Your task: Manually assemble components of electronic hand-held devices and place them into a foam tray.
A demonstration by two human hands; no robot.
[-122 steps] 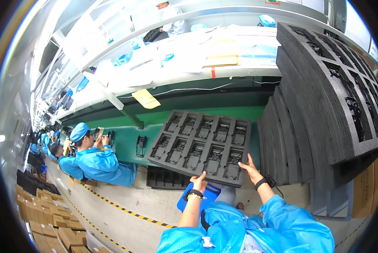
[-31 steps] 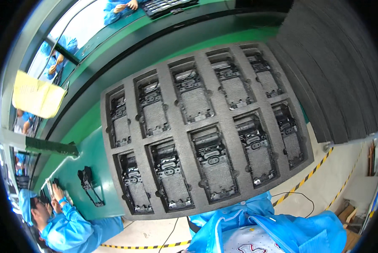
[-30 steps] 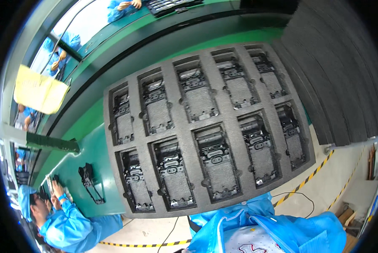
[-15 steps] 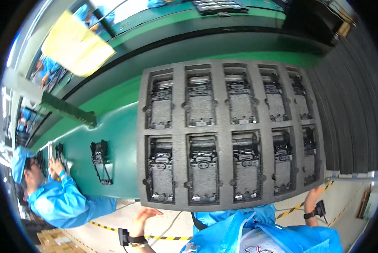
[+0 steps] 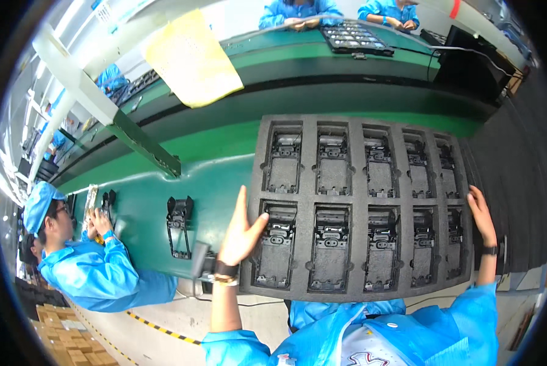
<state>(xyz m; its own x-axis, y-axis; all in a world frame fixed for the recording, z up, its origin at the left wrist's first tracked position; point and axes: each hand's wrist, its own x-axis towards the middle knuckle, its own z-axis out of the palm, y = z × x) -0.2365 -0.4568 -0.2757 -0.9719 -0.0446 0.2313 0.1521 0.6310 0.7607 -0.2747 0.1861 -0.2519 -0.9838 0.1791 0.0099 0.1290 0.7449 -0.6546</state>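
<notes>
A dark grey foam tray (image 5: 304,244) lies in front of me, its pockets in two rows. In the pockets sit black device frames (image 5: 331,229), each with a camera-like cutout near its top. My left hand (image 5: 241,235) is at the tray's left side, fingers stretched upward and thumb spread over the rim by the near left pocket. On the opposite side, my right hand (image 5: 482,216) touches the right edge, its fingers extended along it. Both wrists carry dark bands. A loose black frame (image 5: 179,226) lies on the green bench, left of my left hand.
A co-worker in blue (image 5: 93,262) handles a part at the left of the green bench (image 5: 145,238). A post (image 5: 142,146) and a hanging yellow sheet (image 5: 194,61) stand ahead. Dark stacked sheets (image 5: 517,183) rise at right. Across the line are more workers and a black tray (image 5: 359,39).
Both my hands have come up from below the tray's near edge to its left and right sides. The view has shifted, so the tray appears farther right and lower.
</notes>
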